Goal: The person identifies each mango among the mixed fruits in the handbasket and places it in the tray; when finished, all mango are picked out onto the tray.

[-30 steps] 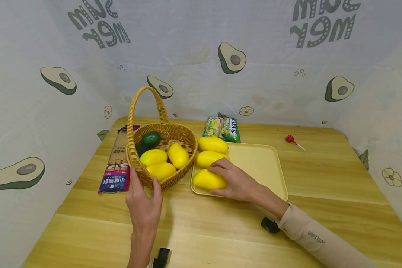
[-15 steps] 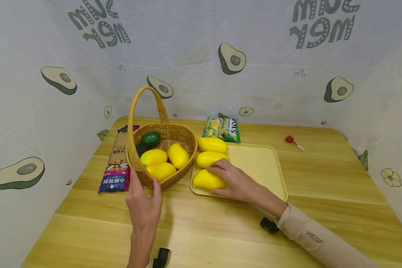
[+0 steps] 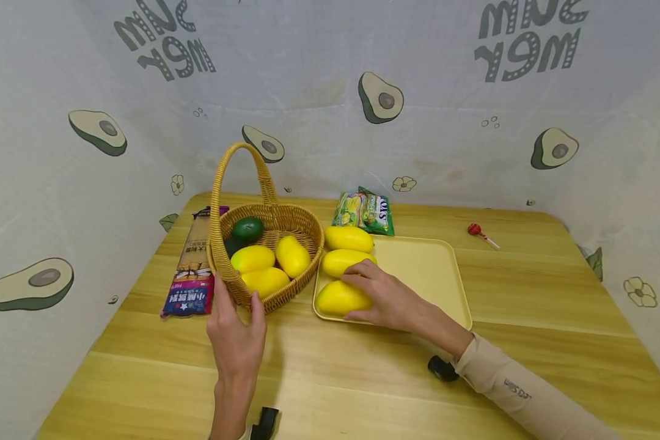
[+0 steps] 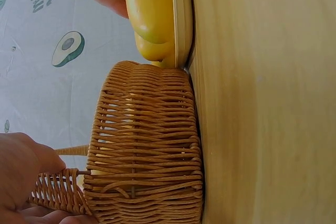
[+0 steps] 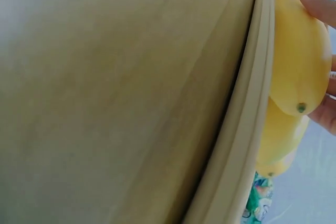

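A: Why are the hands so placed?

B: Left of centre, the left hand (image 3: 236,339) is clamped on the wicker basket (image 3: 283,295) at its handle's foot — presumably to steady it. At centre, the right hand (image 3: 387,299) clasps the nearest mango (image 3: 338,298) between thumb and fingers, in the lower left corner of the tray (image 3: 418,269), probably set close to the basket for a short reach.

A: Surface and room?

B: A wood-grained table (image 3: 363,379) fills the lower frame; pale, avocado-printed cloth (image 3: 308,61) hangs above and at both sides.
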Available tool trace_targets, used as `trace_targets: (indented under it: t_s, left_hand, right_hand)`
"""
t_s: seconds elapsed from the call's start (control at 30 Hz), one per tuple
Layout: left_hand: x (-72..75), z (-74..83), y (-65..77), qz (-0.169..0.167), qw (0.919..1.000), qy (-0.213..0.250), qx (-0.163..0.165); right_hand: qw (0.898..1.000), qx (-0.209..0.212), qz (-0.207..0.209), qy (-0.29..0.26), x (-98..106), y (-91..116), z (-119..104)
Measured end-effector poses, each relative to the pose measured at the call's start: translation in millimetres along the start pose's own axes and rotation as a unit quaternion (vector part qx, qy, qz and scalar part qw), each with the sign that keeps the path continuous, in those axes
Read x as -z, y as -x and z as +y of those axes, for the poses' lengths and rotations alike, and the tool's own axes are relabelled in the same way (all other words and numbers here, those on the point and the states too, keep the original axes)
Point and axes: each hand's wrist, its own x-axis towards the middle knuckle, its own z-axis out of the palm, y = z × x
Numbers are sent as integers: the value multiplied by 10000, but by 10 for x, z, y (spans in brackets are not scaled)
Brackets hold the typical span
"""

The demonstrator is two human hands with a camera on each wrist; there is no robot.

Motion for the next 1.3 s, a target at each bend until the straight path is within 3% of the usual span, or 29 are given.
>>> trace_targets:
  t_s: [0.2, 0.37, 0.63, 0.8, 0.93, 1.1, 1.3]
  left_hand:
    - [3, -2, 3, -15, 10000, 35, -6]
    - [9, 4, 3, -21, 10000, 32, 10]
    - [5, 1, 0, -24, 10000, 65, -11]
    - [3, -5, 5, -60, 10000, 59, 25]
    - [4, -8, 14, -81, 9999, 78, 31]
    - [-1, -3, 12, -131, 9998, 148, 22]
    - [6, -5, 10, -144, 9998, 98, 58]
  right_hand:
    - [9999, 77, -63, -14, 69, -30, -13]
    - [9991, 201, -189, -324, 254, -157, -63]
    - [9903, 593, -571, -1117, 708, -571, -74]
    - [9809, 1035, -894, -1387, 848, -942, -29]
    - [9648, 1233, -1408, -1848, 891, -1256, -8]
    - [9325, 1159, -2071, -2723, 908, -1605, 10]
    - [8965, 1243, -2478, -3456, 754, -1984, 67]
